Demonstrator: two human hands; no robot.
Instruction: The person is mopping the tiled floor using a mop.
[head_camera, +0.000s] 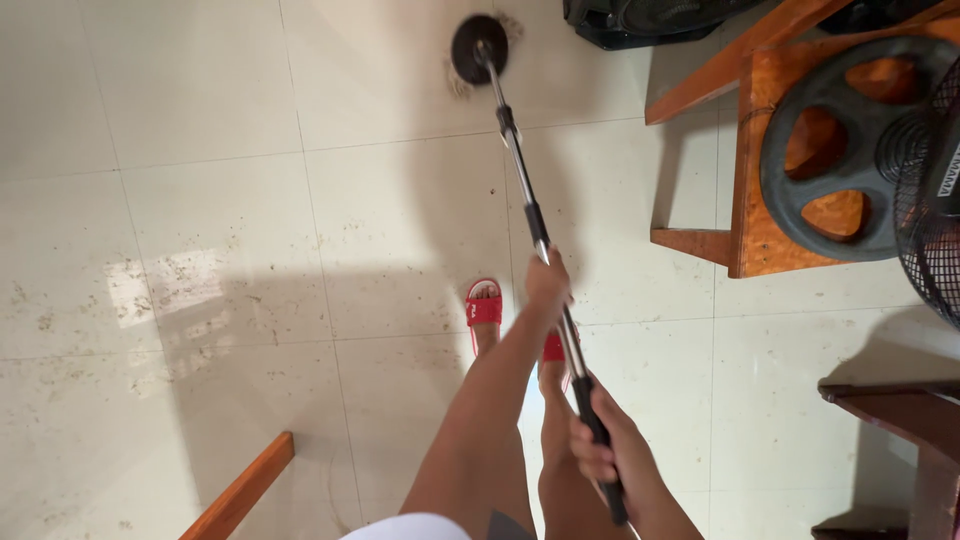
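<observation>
I hold a long metal pole (520, 165) with black grip sections. It slants from the lower right up to a round dark head (478, 48), which rests on the pale tiled floor (220, 200) at the top. My left hand (548, 285) is wrapped around the middle of the pole. Close to my body, my right hand (600, 450) grips the pole's black lower end. My feet, in red slide sandals (484, 305), stand just under the pole. Dirt specks lie scattered over the tiles.
At the right, a wooden bench (752, 200) carries a dark weight plate (840, 150), and a black fan grille (935, 220) overlaps it. Dark wooden furniture (900, 420) stands at the lower right. A wooden rail (245, 490) is at the lower left and a black object (640, 20) at the top.
</observation>
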